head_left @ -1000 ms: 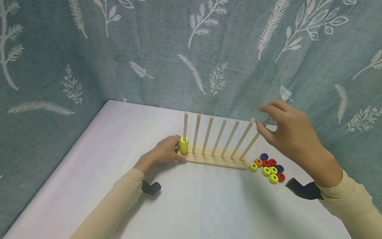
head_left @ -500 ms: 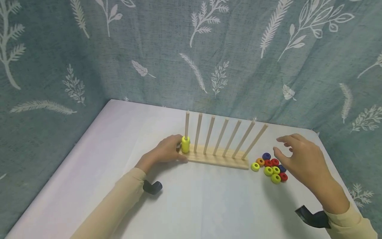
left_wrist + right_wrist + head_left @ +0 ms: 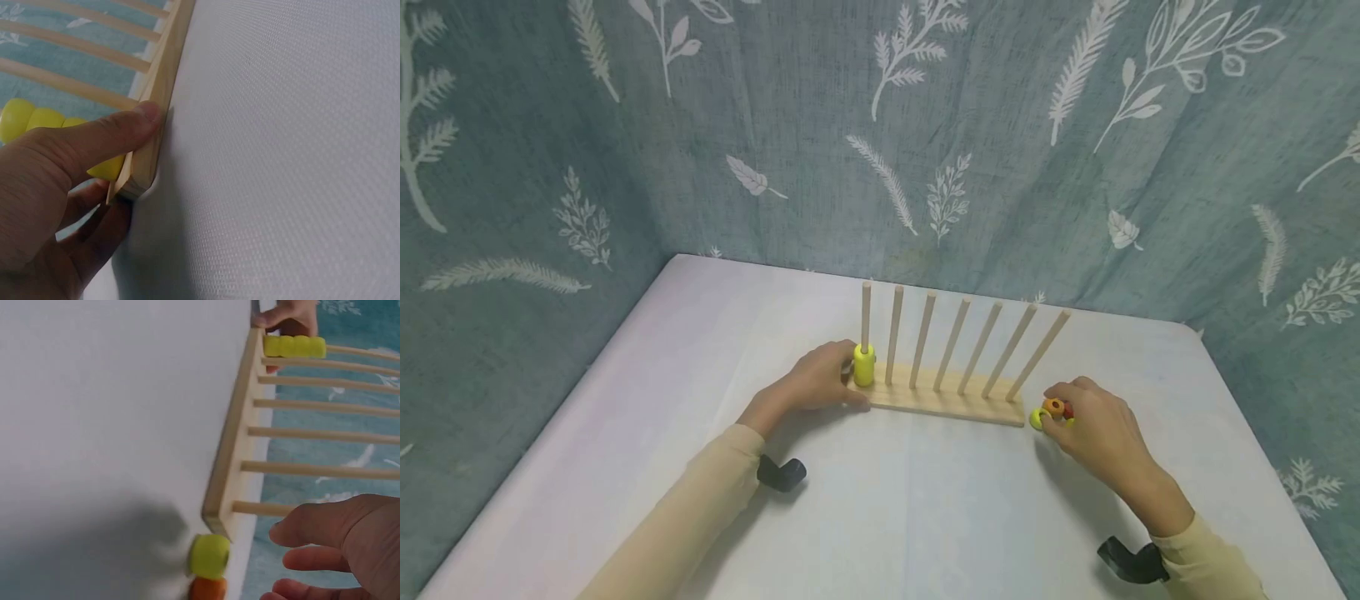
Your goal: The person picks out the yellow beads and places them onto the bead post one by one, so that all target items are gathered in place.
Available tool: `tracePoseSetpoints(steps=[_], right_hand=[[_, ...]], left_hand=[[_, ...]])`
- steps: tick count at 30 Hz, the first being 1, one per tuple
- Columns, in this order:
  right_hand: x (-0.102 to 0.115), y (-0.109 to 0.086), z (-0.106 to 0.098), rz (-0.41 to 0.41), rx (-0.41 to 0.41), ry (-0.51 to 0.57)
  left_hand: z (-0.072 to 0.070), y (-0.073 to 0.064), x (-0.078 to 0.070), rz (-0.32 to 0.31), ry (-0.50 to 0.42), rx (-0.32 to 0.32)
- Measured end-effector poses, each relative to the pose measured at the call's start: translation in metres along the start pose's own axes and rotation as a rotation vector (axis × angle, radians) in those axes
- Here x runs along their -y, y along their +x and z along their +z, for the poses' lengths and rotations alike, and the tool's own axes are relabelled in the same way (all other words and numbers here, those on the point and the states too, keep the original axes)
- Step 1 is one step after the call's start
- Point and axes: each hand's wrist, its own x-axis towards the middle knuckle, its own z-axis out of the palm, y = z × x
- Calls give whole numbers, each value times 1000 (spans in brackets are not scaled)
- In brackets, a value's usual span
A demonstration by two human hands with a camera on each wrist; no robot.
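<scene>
A wooden peg stand [image 3: 955,406] with several upright pegs sits on the white table. My left hand [image 3: 816,379] grips its left end, the thumb along the front edge in the left wrist view and the fingers round the end. Several yellow beads [image 3: 863,367] are stacked on the leftmost peg; the other pegs carry none. At the stand's right end, my right hand [image 3: 1097,429] hovers over the loose beads, thumb and fingers apart with nothing between them in the right wrist view. A yellow bead [image 3: 210,556] and an orange bead [image 3: 1054,407] lie by its fingertips.
A sliver of a red bead [image 3: 1069,411] shows beside the orange one; my right hand hides other loose beads. A blue-green leaf-patterned cloth [image 3: 820,125] hangs behind and beside the table [image 3: 850,533]. Dark curved pieces [image 3: 782,474] stick out from both sleeves.
My right hand has come down from above the stand's right end, swung out to the right, then moved in left over the loose beads. My left hand stays on the stand.
</scene>
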Motion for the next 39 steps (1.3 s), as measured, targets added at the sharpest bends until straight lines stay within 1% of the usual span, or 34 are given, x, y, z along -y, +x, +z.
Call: tracePoseSetpoints(steps=[5,12,16,23,29,35,39], right_hand=[[2,-1,14,-8,-7,-4],[4,-1,24,39,29,-70],[5,-1,27,52,31,-84],[5,2,30,60,58,-96],[6,3,32,95,85,-94],[7,4,32,115,122,-63],[8,5,32,108,126,-52]], left_hand=[[1,-2,1,3,1,-4],[1,-2,2,21,3,-10],[2,-2,2,25,7,-13],[3,-1,3,25,2,-13],[2,-1,2,34,2,-10],[2,0,2,40,13,-11],[1,0,1,39,13,-11]])
